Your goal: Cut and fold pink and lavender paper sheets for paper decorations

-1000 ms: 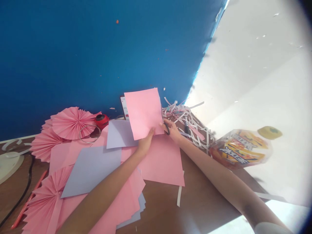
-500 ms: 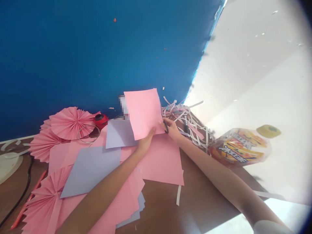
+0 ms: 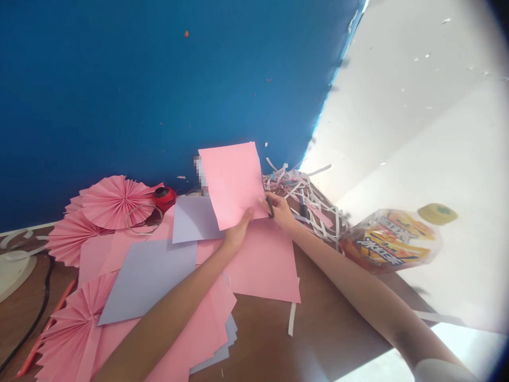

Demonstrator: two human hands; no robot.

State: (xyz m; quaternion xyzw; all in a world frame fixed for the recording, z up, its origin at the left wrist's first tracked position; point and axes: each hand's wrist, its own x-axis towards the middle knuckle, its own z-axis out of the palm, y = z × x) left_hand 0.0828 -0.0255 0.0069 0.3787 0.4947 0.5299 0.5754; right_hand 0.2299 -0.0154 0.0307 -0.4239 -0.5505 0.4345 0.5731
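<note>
Right, here I am, well to the left of the bottle [image 3: 392,241], with the pink sheet [image 3: 234,183] lifted above the papers on the bench [image 3: 270,345]. Left hand [image 3: 237,233]: fingers pinching the sheet's lower edge, thumb across the front. Right hand [image 3: 281,213]: fingers curled round the dark scissors [image 3: 271,207], which sit against the sheet's edge on the bottle side. How wide the blades stand I can't tell; I'm seeing them nearly edge-on.

So, where's the danger? The top of the sheet looks unsupported. Let my pinch slacken and it could flop, and a cut would likely wander. Left thumb's near the scissors too; slide it toward the bottle and I might nip myself. Then those loose strips [image 3: 324,217], heaped just left of the bottle: a curl straying into the blades could jam them. And watch my right forearm [image 3: 350,269], passing close by the bottle's left end. Swing that elbow out and I could knock it, maybe wetting the lilac sheet [image 3: 194,220], over to the bottle's left, if the cap leaks.
</note>
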